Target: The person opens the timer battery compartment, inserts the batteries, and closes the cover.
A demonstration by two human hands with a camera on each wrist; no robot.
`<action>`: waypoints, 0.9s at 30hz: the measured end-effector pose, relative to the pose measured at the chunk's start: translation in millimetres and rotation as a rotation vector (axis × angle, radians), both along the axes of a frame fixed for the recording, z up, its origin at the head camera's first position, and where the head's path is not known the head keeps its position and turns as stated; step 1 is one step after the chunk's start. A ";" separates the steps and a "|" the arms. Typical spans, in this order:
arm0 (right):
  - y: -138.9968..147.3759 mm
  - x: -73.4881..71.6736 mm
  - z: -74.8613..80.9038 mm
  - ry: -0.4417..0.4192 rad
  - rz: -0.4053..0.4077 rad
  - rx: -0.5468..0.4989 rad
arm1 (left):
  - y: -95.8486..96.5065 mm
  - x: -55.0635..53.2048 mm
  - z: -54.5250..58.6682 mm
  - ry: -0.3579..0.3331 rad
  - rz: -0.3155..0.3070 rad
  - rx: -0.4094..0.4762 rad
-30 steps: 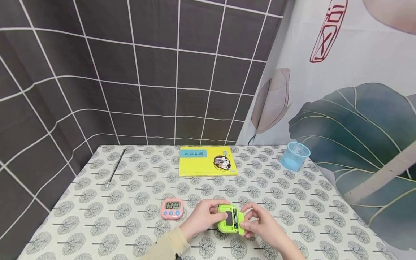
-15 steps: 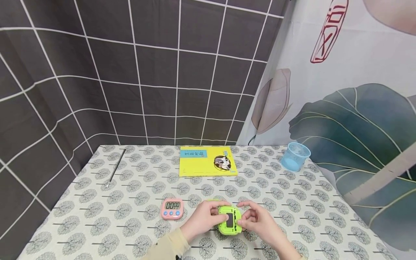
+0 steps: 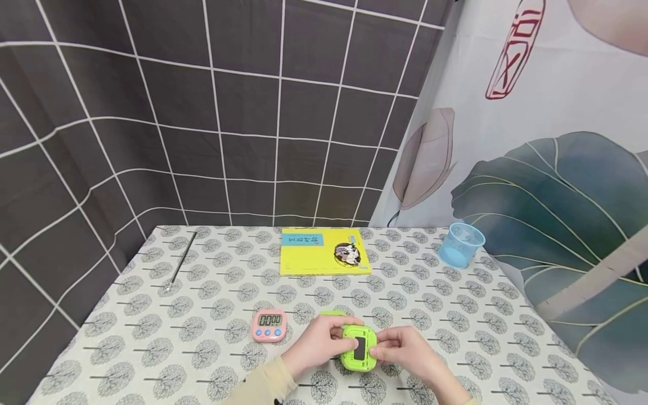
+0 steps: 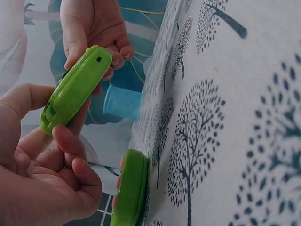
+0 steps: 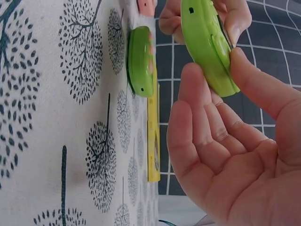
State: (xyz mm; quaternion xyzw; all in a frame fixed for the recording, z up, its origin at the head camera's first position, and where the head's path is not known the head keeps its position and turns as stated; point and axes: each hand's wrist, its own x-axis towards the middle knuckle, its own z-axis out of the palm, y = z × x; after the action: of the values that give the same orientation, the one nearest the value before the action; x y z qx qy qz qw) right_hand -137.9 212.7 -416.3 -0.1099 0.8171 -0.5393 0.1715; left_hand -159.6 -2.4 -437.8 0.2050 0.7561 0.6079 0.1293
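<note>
A lime-green timer point(image 3: 360, 350) is held above the table, its back with a dark panel facing up. My left hand point(image 3: 320, 341) grips its left side, thumb on the back. With thumb and fingers, my right hand point(image 3: 405, 350) pinches the right edge, where the cover lies flush over the battery slot. The left wrist view shows the held timer point(image 4: 77, 89) tilted between both hands. A second green timer point(image 5: 140, 61) stands on the cloth below, mostly hidden behind my left hand in the head view. To the left lies a pink timer point(image 3: 269, 325) reading 00:00.
A yellow book point(image 3: 314, 261) lies at the back middle of the patterned tablecloth point(image 3: 223, 337). At the back right stands a blue translucent cup point(image 3: 461, 246). A thin dark rod point(image 3: 182, 260) lies at the back left. A dark grid curtain point(image 3: 243, 112) hangs behind the table.
The green cover has moved left from beside the timer onto its back, hiding the battery slot. The timer has shifted slightly toward me, and the second green timer shows behind my left hand.
</note>
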 end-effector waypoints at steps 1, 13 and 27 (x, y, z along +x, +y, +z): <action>0.0 0.3 0.3 -0.014 0.006 -0.010 | 0.0 -0.1 0.0 0.009 -0.005 -0.003; 3.1 3.0 2.3 -0.011 0.015 -0.016 | 2.6 4.1 7.8 0.016 -0.032 0.024; 4.3 8.9 5.5 0.017 -0.039 -0.005 | 7.8 5.0 6.5 0.087 -0.036 -0.020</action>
State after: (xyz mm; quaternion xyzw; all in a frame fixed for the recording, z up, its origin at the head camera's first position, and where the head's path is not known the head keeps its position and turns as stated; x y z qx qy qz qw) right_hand -129.0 217.0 -410.8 -0.0990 0.8192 -0.5436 0.1536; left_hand -154.6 5.4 -431.3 0.2436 0.7631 0.5886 0.1093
